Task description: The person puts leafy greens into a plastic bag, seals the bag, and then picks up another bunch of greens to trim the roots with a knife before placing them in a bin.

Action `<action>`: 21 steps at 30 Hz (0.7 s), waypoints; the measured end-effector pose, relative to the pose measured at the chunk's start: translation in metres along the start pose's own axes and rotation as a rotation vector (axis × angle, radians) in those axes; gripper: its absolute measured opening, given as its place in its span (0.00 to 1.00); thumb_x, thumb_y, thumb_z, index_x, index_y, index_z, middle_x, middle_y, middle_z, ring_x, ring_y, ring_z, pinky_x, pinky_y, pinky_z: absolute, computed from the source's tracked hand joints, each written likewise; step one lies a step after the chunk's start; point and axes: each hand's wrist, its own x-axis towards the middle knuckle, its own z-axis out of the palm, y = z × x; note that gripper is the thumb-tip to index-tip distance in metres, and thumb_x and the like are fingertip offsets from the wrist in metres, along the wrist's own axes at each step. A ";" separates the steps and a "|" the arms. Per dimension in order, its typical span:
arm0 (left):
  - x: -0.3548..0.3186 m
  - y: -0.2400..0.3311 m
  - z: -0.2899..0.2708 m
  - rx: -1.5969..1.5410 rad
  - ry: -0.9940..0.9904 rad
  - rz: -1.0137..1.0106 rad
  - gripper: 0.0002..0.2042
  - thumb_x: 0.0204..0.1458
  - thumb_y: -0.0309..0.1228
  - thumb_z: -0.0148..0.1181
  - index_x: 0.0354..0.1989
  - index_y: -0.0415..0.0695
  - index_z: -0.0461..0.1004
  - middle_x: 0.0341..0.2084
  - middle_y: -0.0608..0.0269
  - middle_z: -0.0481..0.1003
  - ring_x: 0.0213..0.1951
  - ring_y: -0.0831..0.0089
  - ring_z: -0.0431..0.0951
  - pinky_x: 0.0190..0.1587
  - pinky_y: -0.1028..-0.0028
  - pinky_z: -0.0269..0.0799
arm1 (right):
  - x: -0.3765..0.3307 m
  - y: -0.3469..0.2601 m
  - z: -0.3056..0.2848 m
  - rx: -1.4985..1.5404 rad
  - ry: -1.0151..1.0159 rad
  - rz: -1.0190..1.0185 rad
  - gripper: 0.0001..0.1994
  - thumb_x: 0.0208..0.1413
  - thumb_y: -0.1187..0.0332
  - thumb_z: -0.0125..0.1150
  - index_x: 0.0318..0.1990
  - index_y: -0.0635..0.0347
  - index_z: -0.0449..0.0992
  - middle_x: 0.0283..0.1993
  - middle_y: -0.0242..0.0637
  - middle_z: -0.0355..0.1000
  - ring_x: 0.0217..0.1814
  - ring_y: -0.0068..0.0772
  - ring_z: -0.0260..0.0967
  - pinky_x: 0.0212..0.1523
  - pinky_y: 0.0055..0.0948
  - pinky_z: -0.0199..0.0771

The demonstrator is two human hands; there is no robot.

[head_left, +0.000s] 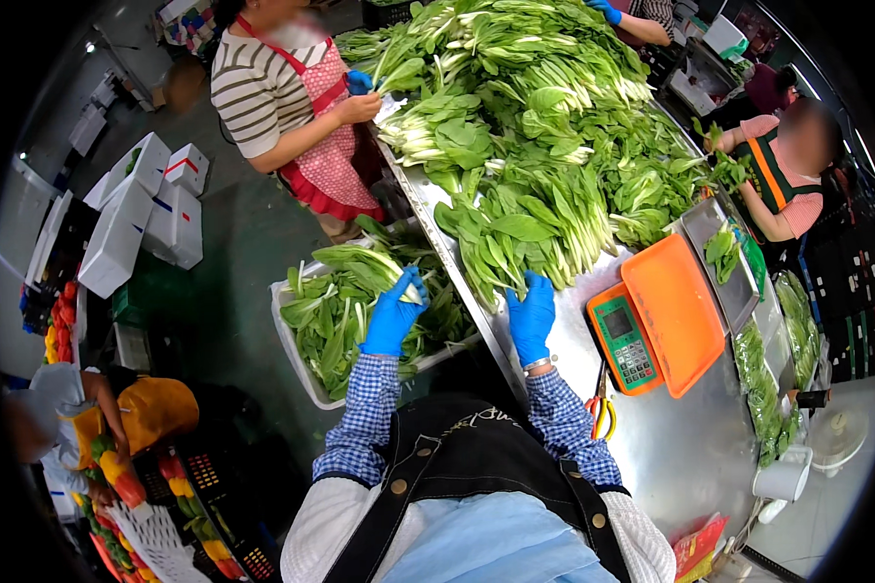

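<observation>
Over a white bin (pixel 295 348) of leafy greens, my left hand (pixel 393 316), in a blue glove, grips a small bunch of leafy greens (pixel 355 260) by its pale stems. My right hand (pixel 532 319), gloved the same way, is at the near edge of a big heap of greens (pixel 544 107) on the metal table (pixel 642 457). Its fingers are closed against the leaf tips of a bunch (pixel 544 228) lying there; leaves partly hide the grip.
An orange scale (pixel 673 316) and scissors with red and yellow handles (pixel 605 418) lie right of my right hand. Bagged greens (pixel 756 379) line the right edge. Co-workers stand left (pixel 301 117) and right (pixel 787 160). White foam boxes (pixel 131 233) are stacked left.
</observation>
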 end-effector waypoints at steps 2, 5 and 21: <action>0.003 -0.008 -0.003 -0.008 -0.052 -0.034 0.11 0.54 0.30 0.51 0.44 0.40 0.68 0.27 0.64 0.68 0.27 0.75 0.67 0.29 0.76 0.65 | -0.006 0.028 0.002 -0.052 -0.126 0.050 0.15 0.43 0.67 0.63 0.39 0.63 0.72 0.34 0.40 0.70 0.34 0.44 0.69 0.36 0.35 0.68; 0.001 -0.017 0.013 0.021 0.022 -0.086 0.09 0.55 0.29 0.50 0.43 0.41 0.67 0.19 0.69 0.60 0.21 0.78 0.59 0.23 0.80 0.56 | -0.017 0.048 0.010 0.122 -0.151 0.176 0.12 0.49 0.66 0.58 0.38 0.65 0.74 0.28 0.38 0.71 0.29 0.39 0.68 0.31 0.30 0.67; -0.025 0.087 -0.014 0.024 0.058 0.707 0.12 0.59 0.30 0.42 0.47 0.38 0.66 0.11 0.76 0.49 0.12 0.86 0.47 0.14 0.83 0.44 | -0.021 -0.007 0.021 0.035 -0.420 0.098 0.20 0.42 0.60 0.63 0.40 0.63 0.68 0.36 0.44 0.70 0.35 0.47 0.69 0.32 0.39 0.68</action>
